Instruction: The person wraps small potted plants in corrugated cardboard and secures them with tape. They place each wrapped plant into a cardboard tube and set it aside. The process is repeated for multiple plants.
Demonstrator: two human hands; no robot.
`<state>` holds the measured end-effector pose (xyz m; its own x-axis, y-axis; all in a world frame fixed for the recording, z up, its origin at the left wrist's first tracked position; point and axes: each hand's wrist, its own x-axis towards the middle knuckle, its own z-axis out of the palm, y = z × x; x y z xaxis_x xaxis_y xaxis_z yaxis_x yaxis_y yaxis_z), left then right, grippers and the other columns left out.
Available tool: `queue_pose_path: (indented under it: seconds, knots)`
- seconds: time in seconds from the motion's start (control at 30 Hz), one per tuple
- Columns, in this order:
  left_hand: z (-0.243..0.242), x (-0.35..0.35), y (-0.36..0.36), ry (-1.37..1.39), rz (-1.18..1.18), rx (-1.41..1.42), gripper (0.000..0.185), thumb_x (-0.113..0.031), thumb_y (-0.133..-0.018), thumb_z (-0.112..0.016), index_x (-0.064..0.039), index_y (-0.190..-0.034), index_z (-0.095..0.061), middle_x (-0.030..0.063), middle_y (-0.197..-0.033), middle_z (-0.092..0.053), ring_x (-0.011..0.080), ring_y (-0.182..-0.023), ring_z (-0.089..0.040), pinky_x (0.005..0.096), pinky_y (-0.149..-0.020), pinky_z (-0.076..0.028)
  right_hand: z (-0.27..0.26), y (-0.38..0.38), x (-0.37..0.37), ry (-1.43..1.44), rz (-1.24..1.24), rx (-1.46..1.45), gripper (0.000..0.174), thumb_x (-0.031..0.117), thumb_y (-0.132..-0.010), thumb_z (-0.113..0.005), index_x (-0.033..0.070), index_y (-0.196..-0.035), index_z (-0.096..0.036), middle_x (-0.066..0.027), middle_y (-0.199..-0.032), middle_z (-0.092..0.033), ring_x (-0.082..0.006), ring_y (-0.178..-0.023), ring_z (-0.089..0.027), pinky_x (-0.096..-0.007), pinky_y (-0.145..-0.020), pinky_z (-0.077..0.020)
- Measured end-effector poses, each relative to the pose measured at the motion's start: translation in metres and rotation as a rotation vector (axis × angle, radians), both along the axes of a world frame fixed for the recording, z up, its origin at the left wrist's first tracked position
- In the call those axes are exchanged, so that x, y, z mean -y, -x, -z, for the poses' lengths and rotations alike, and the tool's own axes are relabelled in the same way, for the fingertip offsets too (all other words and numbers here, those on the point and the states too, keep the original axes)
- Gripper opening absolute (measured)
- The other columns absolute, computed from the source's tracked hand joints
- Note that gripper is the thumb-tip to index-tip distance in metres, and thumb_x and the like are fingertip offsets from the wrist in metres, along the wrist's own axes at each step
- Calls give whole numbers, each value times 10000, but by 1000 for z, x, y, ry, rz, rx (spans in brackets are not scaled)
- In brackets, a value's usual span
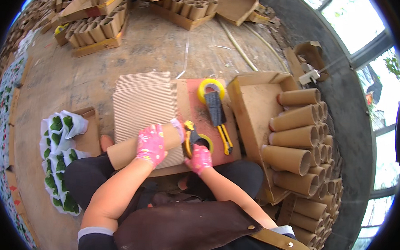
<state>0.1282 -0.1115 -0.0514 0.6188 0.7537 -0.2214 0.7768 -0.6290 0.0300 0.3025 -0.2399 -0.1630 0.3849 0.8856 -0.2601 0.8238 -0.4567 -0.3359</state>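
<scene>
My left hand [151,142], in a pink patterned glove, grips a brown cardboard tube [123,152] lying slantwise over a stack of corrugated cardboard sheets [144,102]. White wrapping pokes out of the tube's right end, against a yellow-and-black hand tool [190,135], apparently pruning shears. My right hand [201,158], gloved the same way, is at the lower end of that tool and beside a roll of tape [210,143]; its fingers are partly hidden, so its hold is unclear. Further up the board [191,91] are a yellow tape roll [201,94] and a yellow-handled utility knife [224,139] by a dark, flat object [215,107].
At right, a shallow cardboard box [250,120] holds several stacked tubes [287,159]. Wrapped green plants [56,162] stand in a carton at left. More boxes of tubes [93,30] sit farther off, and a hose [237,44] crosses the floor.
</scene>
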Motion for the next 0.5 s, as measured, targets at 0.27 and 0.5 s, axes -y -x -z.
queue_pose_path:
  seconds: [0.27,0.5]
  knots:
    - [38,26,2,-311,45,49,464,-164,-954,-452,26,-1376,-485,164,-1299,-545,280,-1142,-539,443,-998,-426,-104,-54,-43,-472,403,-1346,456,412,-951,-661,15,-1171,-621,-102,-896,-699,-190,-745,-684,-296,-688,-553]
    - [14,4,8,-116,24,187,657,-240,-779,-746,9,-1331,-491,139,-1175,-590,299,-1103,-586,434,-951,-458,-152,15,30,-305,117,-981,494,398,-953,-678,14,-1250,-582,-68,-1019,-668,-138,-930,-632,-315,-773,-535]
